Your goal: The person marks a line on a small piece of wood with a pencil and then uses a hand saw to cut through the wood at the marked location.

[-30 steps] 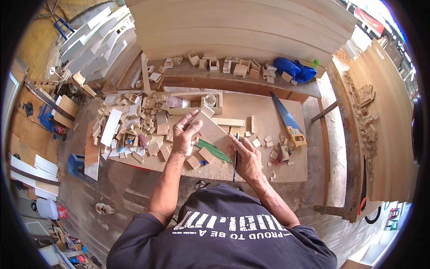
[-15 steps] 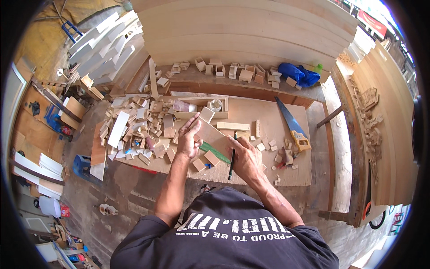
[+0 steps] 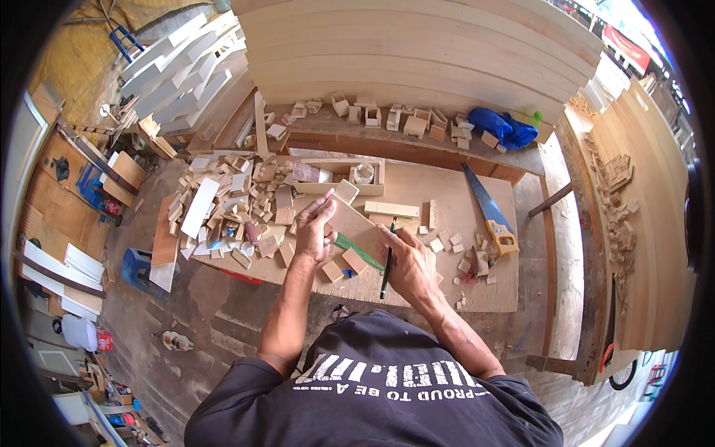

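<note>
Scrap pile (image 3: 240, 184) blocks left of hands (image 3: 313, 232); handsaw (image 3: 488, 206) bars right; tabletop (image 3: 436, 186) open between handsaw and box (image 3: 372, 190).

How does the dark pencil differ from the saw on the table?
The pencil is thin and dark; the saw is larger, coloured blue and yellow. The pencil is held in the right hand; the saw lies on the table, with no hand on it. Both are longer than they are wide.
</note>
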Demonstrator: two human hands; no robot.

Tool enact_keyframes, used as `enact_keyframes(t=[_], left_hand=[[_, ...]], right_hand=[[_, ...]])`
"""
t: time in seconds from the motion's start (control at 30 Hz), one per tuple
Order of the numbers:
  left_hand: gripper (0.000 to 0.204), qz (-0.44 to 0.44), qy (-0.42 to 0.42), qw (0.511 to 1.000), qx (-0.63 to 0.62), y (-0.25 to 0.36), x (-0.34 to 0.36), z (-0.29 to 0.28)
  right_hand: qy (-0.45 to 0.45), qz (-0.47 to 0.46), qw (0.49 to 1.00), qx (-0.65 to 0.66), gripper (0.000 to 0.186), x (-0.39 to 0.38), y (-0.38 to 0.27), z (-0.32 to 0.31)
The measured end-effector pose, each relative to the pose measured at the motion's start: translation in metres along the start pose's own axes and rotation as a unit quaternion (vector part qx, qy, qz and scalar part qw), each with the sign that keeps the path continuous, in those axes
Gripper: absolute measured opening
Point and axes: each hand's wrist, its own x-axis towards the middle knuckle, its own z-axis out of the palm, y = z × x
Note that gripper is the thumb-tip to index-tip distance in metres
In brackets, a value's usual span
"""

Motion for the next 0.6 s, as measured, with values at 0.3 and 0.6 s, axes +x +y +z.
enact_keyframes(t=[0.3,0.6], left_hand=[[0.030,0.024,0.008,0.999,0.024,-0.002,-0.002,0.003],[0.031,0.071,0.012,0.997,0.030,0.001,-0.010,0.014]], right_hand=[[0.049,-0.005,0.999,0.024,0.032,-0.004,0.004,0.009],[0.098,-0.042,0.993,0.059,0.032,-0.010,0.012,0.015]])
